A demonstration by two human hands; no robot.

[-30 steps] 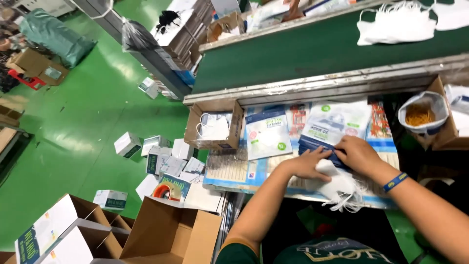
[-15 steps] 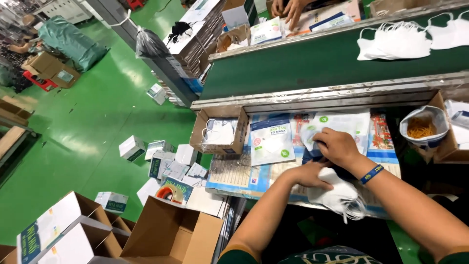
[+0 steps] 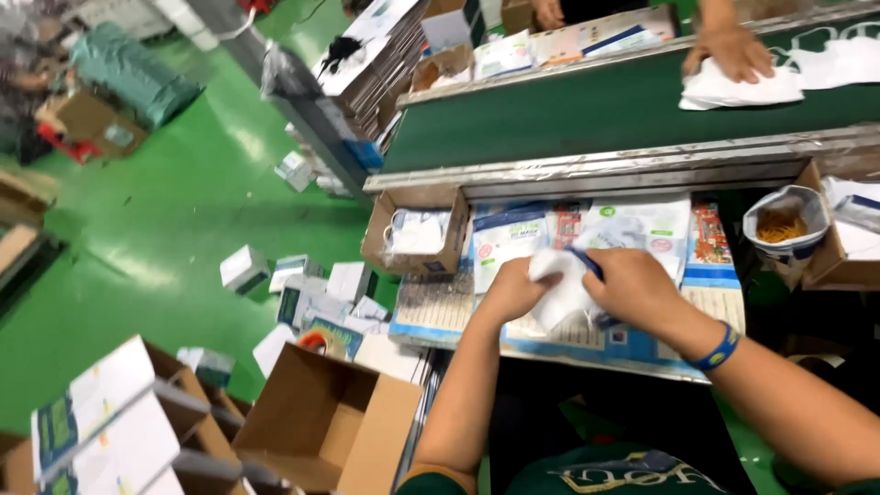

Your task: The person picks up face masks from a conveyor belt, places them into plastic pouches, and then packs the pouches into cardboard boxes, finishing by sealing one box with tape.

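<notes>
The white face mask sits between the 2 hands, low in the middle of the view, just above the flat pile of printed pouches. The left hand pinches the mask's edge at 9 o'clock. The right hand closes on the edge at 3 o'clock and also holds a thin blue thing, maybe the lip of a pouch, that pokes out at 11 o'clock from its fingers. Both hands are shut on the mask, not wide. The mask looks folded and bunched, so its long side is hard to tell; it seems to run from 12 to 6 o'clock. Both hands touch it, so neither is nearer.

The left arm comes up straight from 6 o'clock. The right arm comes in from 4 o'clock, with a blue wristband on the wrist.

At 10 o'clock from the mask is a small cardboard tray with more white masks in it. At 2 o'clock is a bag of yellow bits. Far off at 1 o'clock, another person's hand presses white masks on the green conveyor belt. An open cardboard box stands on the floor at 8 o'clock.
</notes>
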